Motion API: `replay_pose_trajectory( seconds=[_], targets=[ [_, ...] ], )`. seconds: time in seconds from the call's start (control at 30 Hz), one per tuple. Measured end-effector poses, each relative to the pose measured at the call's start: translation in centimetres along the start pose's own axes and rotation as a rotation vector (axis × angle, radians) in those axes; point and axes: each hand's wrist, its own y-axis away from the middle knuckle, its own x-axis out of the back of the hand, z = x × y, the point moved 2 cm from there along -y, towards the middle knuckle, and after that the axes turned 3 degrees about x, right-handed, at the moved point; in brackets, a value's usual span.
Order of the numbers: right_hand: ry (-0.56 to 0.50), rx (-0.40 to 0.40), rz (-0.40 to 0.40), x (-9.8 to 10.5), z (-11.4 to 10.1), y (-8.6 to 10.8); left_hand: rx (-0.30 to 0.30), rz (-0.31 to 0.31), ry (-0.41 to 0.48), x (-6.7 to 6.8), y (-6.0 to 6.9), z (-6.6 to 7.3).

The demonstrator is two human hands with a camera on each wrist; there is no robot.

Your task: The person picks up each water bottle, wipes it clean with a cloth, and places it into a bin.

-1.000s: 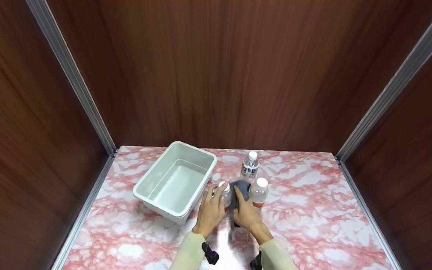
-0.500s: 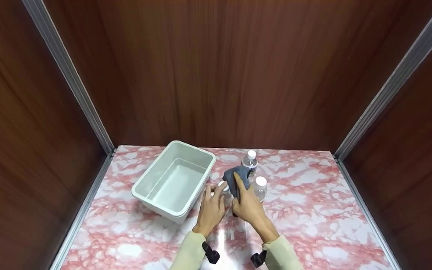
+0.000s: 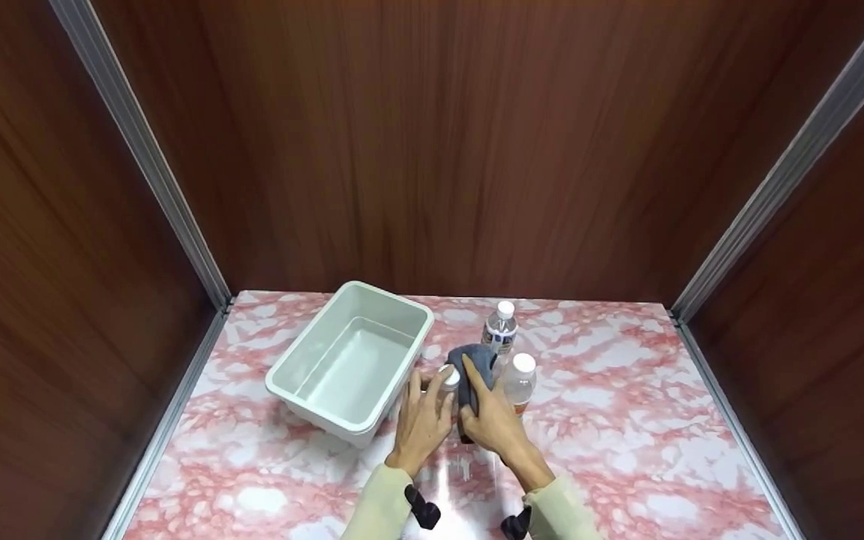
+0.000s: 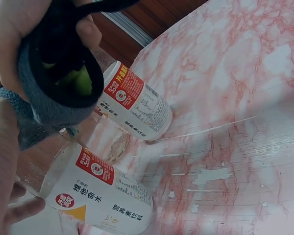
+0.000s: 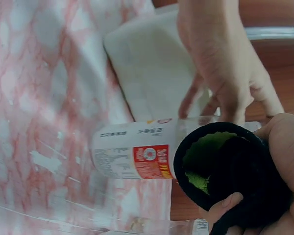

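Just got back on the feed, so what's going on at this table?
A person's left hand holds a white-labelled bottle near its top, while the right hand grips a blue-grey fabric piece right beside it. A second bottle stands behind the fabric, a third by the right hand. An open pale bin sits to the left.

Head view: near btl (image 3: 450, 379) at L hand (image 3: 421, 424) mostly hidden; blue-grey cloth (image 3: 471, 353) part-covered by R hand (image 3: 493, 420); print on far btl (image 3: 500, 328), beyond R hand, too small to read. R wrist view: R hand cut off, right edge.
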Motion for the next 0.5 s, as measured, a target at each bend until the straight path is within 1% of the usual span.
replay_pose_trajectory(
  seconds=[0.13, 0.23, 0.37, 0.5],
  targets=[
    [0.014, -0.033, -0.044, -0.5, 0.2, 0.2, 0.011, 0.018, 0.012, 0.0, -0.1, 0.0],
    [0.018, -0.039, -0.054, -0.7, 0.3, 0.3, 0.026, 0.019, 0.019, 0.0, -0.3, 0.0],
    [0.008, -0.019, -0.045, -1.2, 0.5, 0.4, 0.050, -0.001, 0.029, 0.0, -0.3, 0.1],
    [0.005, 0.014, -0.037, -1.8, 0.9, 0.7, 0.056, -0.005, 0.033, -0.1, -0.1, 0.0]
  ],
)
